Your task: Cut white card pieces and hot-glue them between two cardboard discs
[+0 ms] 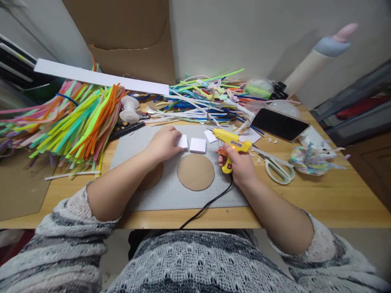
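at centre, left hand [165, 142] pinches one white block [183, 142], right hand [242, 165] grips one glue gun [226, 137]; two discs [195, 173] lie below, one phone [279, 124] upper right.

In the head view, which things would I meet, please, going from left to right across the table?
Pipe-cleaner bundle, white spool, left hand, middle white square, yellow glue gun, scissors, multicoloured fuzzy figure.
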Available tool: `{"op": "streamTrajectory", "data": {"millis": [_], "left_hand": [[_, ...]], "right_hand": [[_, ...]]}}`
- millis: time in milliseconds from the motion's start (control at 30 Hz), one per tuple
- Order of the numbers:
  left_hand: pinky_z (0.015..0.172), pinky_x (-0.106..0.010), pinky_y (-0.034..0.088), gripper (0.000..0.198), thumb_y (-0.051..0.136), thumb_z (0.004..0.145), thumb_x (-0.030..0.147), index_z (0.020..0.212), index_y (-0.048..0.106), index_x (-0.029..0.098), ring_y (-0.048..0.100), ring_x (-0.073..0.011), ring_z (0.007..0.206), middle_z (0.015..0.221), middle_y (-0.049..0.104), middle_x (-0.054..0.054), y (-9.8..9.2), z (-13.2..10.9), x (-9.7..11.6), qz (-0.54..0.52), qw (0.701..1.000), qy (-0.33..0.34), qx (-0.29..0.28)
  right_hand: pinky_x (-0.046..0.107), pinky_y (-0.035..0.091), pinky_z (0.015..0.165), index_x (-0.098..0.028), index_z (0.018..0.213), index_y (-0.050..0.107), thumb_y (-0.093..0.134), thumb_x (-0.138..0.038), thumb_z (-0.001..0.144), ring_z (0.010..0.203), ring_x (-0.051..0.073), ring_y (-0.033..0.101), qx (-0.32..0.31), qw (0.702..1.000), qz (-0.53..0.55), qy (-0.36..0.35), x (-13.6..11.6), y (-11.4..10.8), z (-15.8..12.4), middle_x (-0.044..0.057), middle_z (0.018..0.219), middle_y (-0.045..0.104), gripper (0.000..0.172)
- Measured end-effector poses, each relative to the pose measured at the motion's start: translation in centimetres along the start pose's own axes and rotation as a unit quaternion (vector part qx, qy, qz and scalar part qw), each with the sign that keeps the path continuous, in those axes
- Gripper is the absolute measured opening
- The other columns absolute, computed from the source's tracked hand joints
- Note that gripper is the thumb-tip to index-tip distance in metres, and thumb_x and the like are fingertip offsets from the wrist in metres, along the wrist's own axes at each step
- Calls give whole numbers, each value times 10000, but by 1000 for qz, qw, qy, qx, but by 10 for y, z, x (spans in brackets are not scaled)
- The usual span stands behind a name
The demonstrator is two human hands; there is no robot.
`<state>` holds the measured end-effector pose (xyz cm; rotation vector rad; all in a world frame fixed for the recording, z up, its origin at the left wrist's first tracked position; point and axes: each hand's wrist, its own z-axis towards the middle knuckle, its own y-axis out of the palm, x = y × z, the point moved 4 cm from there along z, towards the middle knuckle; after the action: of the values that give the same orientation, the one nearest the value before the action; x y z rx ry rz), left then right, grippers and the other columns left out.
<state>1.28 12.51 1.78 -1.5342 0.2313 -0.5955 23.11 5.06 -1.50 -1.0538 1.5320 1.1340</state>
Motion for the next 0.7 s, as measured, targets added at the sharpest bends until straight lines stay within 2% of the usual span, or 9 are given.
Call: {"op": "streamTrajectory", "data": {"millis": [67,133,267,367,433,600,700], "left_hand": [[933,-426,413,411,665,708,381,1042,608,148,518,-296,1053,1068,585,-115,-10,-12,6,-14,999,-28,30],[927,-417,420,433,671,705,373,1065,570,155,515,-279,1056,1099,574,-107,-13,-26,21,-63,998,-9,27],[883,-399,447,402,655,743,377,1075,564,169,548,-254,1000,1066,598,-97,4,-43,54,-133,990,35,-41],[900,-414,440,416,651,760,377,1111,569,170,546,-264,1027,1104,598,-109,21,-43,68,-125,990,52,-39],[922,-425,430,462,654,763,381,1155,549,160,529,-279,1067,1157,581,-125,27,-40,70,-105,993,52,-20],[978,-469,397,820,725,688,461,1344,377,113,461,-334,1167,1263,513,-177,32,-48,60,-74,997,-2,-2],[998,-467,393,812,709,723,427,1368,329,113,458,-325,1182,1281,503,-177,34,-61,52,-95,995,-9,-13]], "right_hand": [[184,469,423,-171,746,620,723,-527,675,501,69,541,-7,1000,3,3,0,2,-2,15,754,654,377],[186,481,441,-168,745,625,725,-513,680,515,75,553,-18,1000,9,9,3,4,-3,14,745,654,365],[232,540,555,-157,800,654,727,-472,692,627,121,635,-38,998,18,40,15,8,-3,33,777,678,341],[279,559,671,-152,837,671,708,-457,720,704,148,669,-46,998,6,51,23,7,-1,50,797,699,329],[288,555,719,-160,859,680,708,-445,725,744,152,676,-38,998,-7,40,23,5,0,47,811,707,316],[282,554,761,-198,925,686,707,-434,730,904,174,672,-33,998,-32,32,17,2,-3,37,909,717,307],[305,556,806,-209,939,686,717,-419,721,947,184,666,-33,998,-2,55,14,5,-7,41,949,718,305]]}}
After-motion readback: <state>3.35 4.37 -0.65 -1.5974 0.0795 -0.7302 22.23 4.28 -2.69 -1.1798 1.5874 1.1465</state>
